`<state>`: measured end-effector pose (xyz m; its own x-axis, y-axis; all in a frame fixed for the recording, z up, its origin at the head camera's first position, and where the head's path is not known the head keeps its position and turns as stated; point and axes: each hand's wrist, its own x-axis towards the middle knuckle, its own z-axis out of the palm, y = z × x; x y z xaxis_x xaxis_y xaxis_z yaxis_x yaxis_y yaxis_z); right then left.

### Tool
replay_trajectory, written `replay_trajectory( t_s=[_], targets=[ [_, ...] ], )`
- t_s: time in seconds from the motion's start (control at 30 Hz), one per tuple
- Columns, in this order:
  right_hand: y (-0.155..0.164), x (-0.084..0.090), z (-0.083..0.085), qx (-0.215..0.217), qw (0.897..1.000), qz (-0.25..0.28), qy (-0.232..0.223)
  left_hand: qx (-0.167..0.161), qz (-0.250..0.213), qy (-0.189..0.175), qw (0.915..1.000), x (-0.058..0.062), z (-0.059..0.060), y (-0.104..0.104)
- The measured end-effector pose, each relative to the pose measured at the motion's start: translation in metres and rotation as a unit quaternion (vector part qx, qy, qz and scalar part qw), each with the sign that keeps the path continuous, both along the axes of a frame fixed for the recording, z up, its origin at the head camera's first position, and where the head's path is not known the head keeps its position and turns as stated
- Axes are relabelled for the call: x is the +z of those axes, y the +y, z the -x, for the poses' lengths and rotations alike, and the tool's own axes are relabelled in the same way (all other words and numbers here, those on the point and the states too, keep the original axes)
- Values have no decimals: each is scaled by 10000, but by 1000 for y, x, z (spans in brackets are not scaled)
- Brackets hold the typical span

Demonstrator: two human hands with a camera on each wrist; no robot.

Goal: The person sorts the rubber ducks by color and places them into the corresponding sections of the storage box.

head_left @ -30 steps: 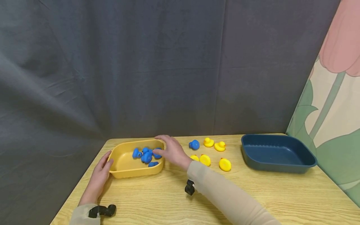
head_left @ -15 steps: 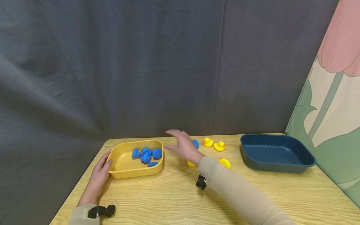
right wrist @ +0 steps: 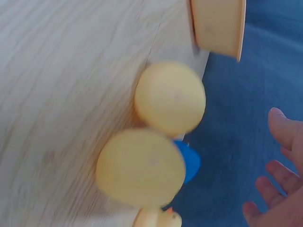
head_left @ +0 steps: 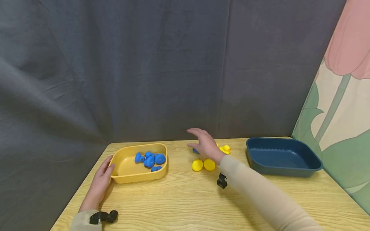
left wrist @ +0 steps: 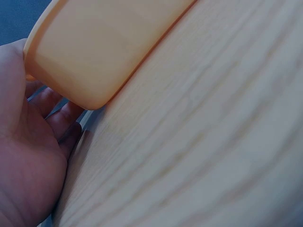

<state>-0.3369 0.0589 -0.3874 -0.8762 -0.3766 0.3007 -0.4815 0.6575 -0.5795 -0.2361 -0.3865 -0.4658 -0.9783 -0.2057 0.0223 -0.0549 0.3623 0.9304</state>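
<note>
At the left of the table stands a yellow tray (head_left: 138, 178), holding several blue toy ducks (head_left: 149, 162) in its right half. My left hand (head_left: 101, 178) holds the tray's left end, thumb at the rim and fingers along the outer wall, as the left wrist view (left wrist: 28, 142) also shows. Fingers spread and holding nothing, my right hand (head_left: 206, 146) hovers over a blue toy duck (head_left: 195, 150) that it mostly hides. Close by lie yellow toy ducks: one tipped with its round base showing (head_left: 197, 165), another like it (head_left: 209, 165), and an upright one (head_left: 224, 149).
A dark blue tray (head_left: 284, 171) stands at the table's right side. Behind the wooden table (head_left: 179, 205) hangs a dark grey curtain (head_left: 167, 70). A floral panel (head_left: 344, 122) borders the right side.
My right hand has moved right from above the yellow tray's right end to above the loose blue duck. Several blue ducks stay in the tray. My left hand keeps its place on the tray.
</note>
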Motion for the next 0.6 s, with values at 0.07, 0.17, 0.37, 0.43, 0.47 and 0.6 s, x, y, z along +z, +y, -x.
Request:
replay_trajectory(
  t_s=[0.07,0.17,0.37,0.43,0.47,0.6],
  targets=[
    [8,-2,3,-11,9999,29,-99,-16,-4,7,10000,0,0,0],
    [17,-5,6,-46,9997,46,-240,-31,-9,24,10000,0,0,0],
    [30,-12,13,-95,9994,-116,-311,-47,-18,38,10000,0,0,-1],
    [33,-15,16,-116,9990,-135,-404,-56,-22,33,10000,0,-1,-1],
    [34,-16,16,-107,9990,-137,-423,-56,-16,33,10000,0,-1,-1],
    [39,-21,19,-99,9980,-86,-625,-57,-20,24,10000,-1,0,-2]
  ],
)
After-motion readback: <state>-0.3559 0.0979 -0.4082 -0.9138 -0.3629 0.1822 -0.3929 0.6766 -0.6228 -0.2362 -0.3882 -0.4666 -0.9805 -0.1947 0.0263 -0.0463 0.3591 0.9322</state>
